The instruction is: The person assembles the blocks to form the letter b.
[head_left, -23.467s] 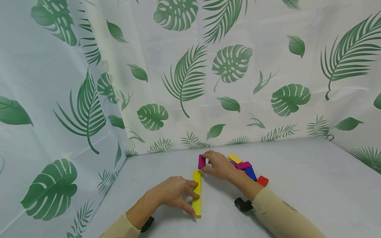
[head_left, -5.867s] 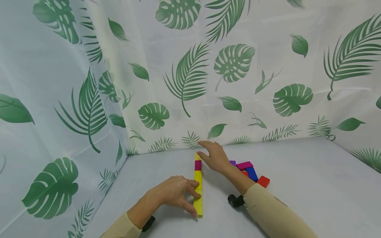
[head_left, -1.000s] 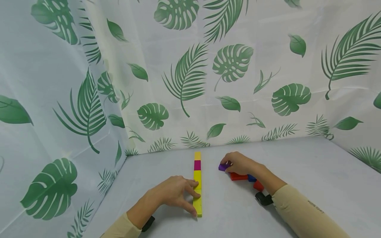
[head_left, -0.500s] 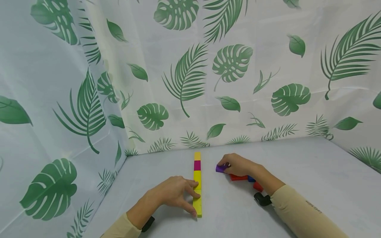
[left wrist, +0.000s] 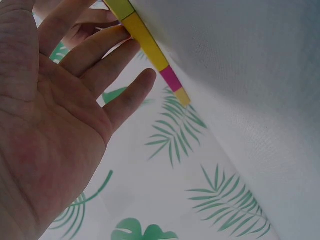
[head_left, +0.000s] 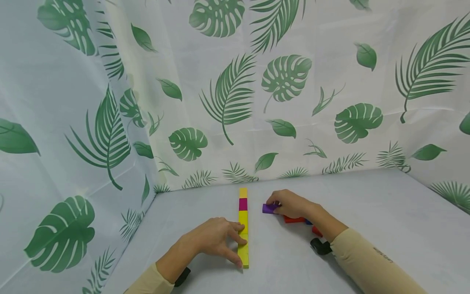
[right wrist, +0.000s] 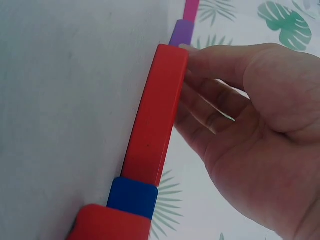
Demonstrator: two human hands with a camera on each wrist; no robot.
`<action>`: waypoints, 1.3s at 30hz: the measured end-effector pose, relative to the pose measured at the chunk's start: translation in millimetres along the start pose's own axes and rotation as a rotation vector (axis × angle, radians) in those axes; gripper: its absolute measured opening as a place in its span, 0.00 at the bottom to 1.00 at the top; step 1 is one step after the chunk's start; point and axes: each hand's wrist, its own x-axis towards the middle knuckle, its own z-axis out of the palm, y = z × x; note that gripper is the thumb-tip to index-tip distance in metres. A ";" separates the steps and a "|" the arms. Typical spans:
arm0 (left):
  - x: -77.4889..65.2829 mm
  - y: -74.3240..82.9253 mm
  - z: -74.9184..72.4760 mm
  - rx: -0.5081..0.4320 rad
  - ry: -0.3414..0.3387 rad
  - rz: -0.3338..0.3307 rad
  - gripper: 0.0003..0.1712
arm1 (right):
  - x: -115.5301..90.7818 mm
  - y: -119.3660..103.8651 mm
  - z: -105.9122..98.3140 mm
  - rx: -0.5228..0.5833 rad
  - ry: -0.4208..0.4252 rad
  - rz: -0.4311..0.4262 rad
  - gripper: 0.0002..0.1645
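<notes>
A straight row runs away from me on the table: two yellow blocks point(head_left: 243, 255), a magenta block point(head_left: 243, 204) and another yellow block point(head_left: 243, 192) at the far end. My left hand point(head_left: 211, 237) rests against the left side of the near yellow blocks, its fingers fairly straight in the left wrist view. To the right of the row, my right hand point(head_left: 291, 203) pinches a purple block point(head_left: 269, 208) between thumb and fingers, low at the table and apart from the row. The hand partly covers that block.
Beneath and beside the right hand lie a long red block point(head_left: 292, 219), a blue block point(right wrist: 133, 197) and another red block point(head_left: 317, 231). A leaf-print curtain point(head_left: 235, 155) stands behind the table. Black wrist devices point(head_left: 320, 246) hang at both wrists.
Earlier, the right hand added the magenta block and far yellow block to the row. Over the last second, it has moved the purple block left, away from the pile. The left hand has stayed put.
</notes>
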 end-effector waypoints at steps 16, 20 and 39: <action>-0.6 1.5 -0.8 -0.007 0.003 -0.013 0.34 | 5.2 -5.0 0.2 0.005 -0.005 -0.016 0.17; -0.7 0.8 -0.7 -0.006 0.008 -0.006 0.34 | 5.2 -6.7 1.1 0.015 -0.010 -0.024 0.17; -0.7 -0.3 -0.8 0.004 0.015 0.014 0.34 | 6.4 -19.0 5.6 0.071 -0.006 0.004 0.17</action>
